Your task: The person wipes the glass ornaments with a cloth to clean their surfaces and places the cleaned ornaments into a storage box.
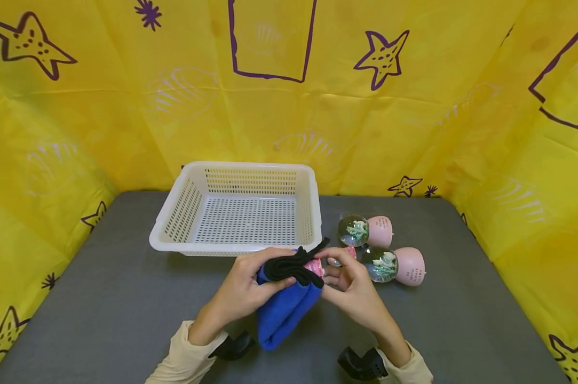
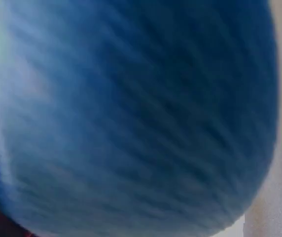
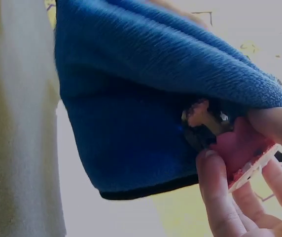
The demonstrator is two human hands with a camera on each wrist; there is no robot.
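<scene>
My left hand grips a folded blue cloth with black edging, thumb across its gathered black edge. The cloth fills most of the left wrist view. My right hand pinches a small snow globe by its pink base. Its clear dome, with a pinkish figure inside, lies between the cloth's folds. In the head view only the pink end of this globe shows beside the black edging. Just behind the right fingers lies another small pink globe, partly covered by the hand.
A white perforated plastic basket stands at the back of the grey table, behind the hands. Two larger snow globes with pink bases lie on their sides at the right. Yellow patterned fabric hangs around the table.
</scene>
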